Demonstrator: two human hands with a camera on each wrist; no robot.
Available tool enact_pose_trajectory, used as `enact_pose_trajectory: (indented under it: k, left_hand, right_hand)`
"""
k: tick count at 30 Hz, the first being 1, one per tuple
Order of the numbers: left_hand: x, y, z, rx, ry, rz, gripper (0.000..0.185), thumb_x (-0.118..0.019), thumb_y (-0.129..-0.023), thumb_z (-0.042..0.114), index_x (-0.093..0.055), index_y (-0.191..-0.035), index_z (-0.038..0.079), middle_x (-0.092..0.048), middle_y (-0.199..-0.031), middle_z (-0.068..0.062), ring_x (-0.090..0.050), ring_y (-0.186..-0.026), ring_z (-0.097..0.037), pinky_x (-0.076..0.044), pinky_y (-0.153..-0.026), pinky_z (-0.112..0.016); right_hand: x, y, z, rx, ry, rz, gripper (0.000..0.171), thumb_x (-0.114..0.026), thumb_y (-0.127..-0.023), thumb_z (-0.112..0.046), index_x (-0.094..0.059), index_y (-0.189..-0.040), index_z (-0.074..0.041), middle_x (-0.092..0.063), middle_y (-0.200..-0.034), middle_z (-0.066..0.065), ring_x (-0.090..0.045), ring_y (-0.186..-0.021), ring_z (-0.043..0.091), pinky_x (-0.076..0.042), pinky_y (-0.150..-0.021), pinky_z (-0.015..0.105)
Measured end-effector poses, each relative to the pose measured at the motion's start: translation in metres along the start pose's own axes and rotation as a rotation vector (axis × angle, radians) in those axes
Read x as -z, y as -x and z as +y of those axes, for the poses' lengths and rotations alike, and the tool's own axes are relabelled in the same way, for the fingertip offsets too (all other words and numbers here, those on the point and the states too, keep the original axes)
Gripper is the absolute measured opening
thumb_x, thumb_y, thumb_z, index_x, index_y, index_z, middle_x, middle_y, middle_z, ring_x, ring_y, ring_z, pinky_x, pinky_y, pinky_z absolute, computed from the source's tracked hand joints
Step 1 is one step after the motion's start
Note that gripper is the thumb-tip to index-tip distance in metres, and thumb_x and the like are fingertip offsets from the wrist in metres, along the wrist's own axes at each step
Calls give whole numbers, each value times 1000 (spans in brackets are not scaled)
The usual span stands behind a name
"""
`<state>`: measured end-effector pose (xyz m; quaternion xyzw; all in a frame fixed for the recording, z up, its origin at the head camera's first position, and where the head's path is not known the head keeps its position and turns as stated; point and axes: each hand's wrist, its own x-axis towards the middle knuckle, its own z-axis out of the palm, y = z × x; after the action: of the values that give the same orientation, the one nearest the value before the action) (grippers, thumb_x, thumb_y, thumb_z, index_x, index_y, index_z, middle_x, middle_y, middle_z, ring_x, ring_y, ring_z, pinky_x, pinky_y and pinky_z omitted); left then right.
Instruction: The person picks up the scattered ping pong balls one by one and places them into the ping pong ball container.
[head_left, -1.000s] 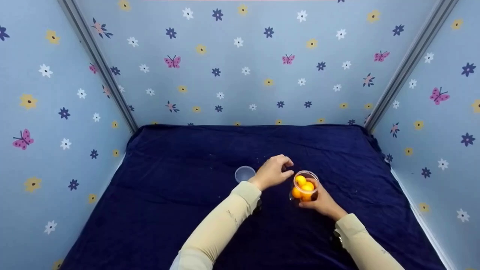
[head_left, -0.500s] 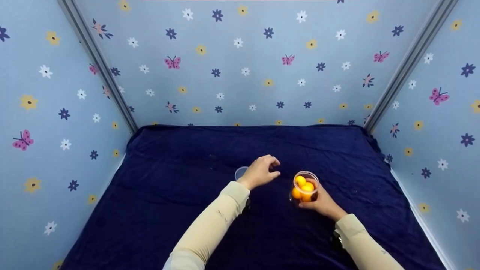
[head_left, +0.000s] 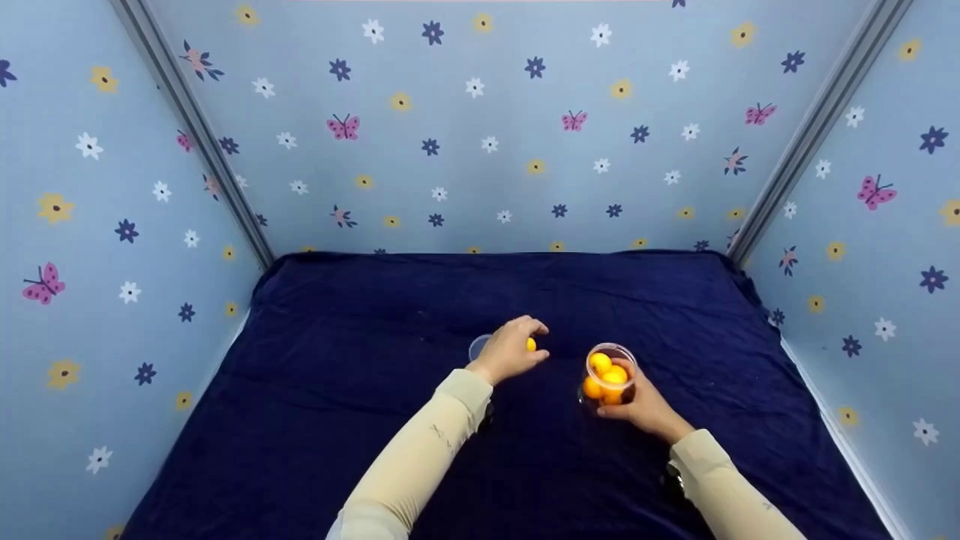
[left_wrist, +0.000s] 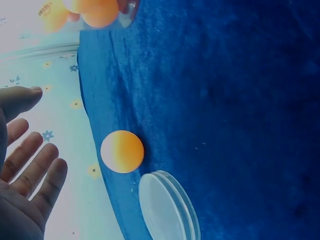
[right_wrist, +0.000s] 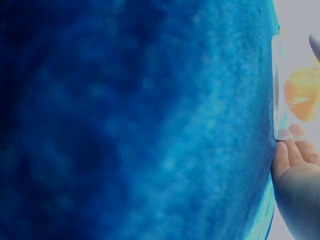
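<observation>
My right hand (head_left: 641,397) grips a clear plastic cup (head_left: 611,346) holding several orange ping-pong balls (head_left: 615,375). In the right wrist view, fingers (right_wrist: 295,155) and thumb are around the cup's wall near its base. My left hand (head_left: 511,351) is left of the cup, palm down, fingers spread and bent loosely. One loose ping-pong ball (left_wrist: 122,151) lies on the cloth beside a round translucent lid (left_wrist: 170,207), clear of the left fingers in the left wrist view. In the head view, this ball shows between the left thumb and fingers, and the hand partly hides the lid.
Dark blue cloth (head_left: 337,420) with soft wrinkles covers the table. Flower-and-butterfly patterned walls (head_left: 480,127) enclose the back and both sides, with grey metal posts (head_left: 202,142) at the back corners.
My left hand has moved left, away from the cup, over the lid's right side. The loose ball has come into sight between its thumb and fingers. The right hand keeps holding the cup in place.
</observation>
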<state>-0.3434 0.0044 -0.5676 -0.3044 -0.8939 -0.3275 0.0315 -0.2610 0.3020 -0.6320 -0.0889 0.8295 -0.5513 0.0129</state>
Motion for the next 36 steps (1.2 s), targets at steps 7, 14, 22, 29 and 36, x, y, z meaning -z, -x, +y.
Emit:
enact_pose_trajectory:
  k: [7, 14, 22, 29, 36]
  left_hand:
    - [-6, 3, -12, 54, -15, -6, 44, -84, -95, 17, -72, -135, 4, -73, -133, -13, -70, -122, -30, -57, -108, -44]
    - [-13, 3, -19, 106, -8, 21, 52, -87, -91, 17, -70, -138, 4, -70, -139, -16, -68, -129, -33, -55, -112, -44]
    - [-21, -1, -22, 178, -19, -33, 59, -86, -92, 18, -66, -146, 3, -69, -144, -16, -63, -140, -34, -53, -116, -46]
    - [-46, -13, -51, 201, -73, -26, 56, -85, -93, 22, -68, -143, 7, -71, -135, -13, -71, -118, -29, -60, -101, -46]
    - [-73, -22, -80, 207, -118, -18, 46, -84, -94, 20, -72, -138, 12, -73, -127, -9, -72, -114, -29, -61, -97, -45]
  right_hand:
    - [0, -1, 1, 9, 3, -12, 94, -99, -70, 2, -50, -150, -1, -59, -140, 25, -60, -116, 15, -48, -100, 19]
    - [0, -1, 0, 4, 5, -8, 93, -99, -69, 3, -51, -149, -1, -59, -140, 24, -59, -116, 13, -47, -101, 18]
    - [2, -1, 0, 5, 8, -2, 93, -99, -70, 3, -51, -149, -1, -59, -139, 24, -59, -114, 11, -47, -100, 19]
    - [2, -1, 0, 8, -8, 0, 93, -98, -70, 4, -50, -149, 0, -58, -139, 25, -59, -114, 10, -47, -100, 18]
    - [1, 0, 0, -5, 15, 1, 93, -99, -70, 2, -51, -149, -1, -58, -142, 24, -58, -118, 16, -47, -101, 19]
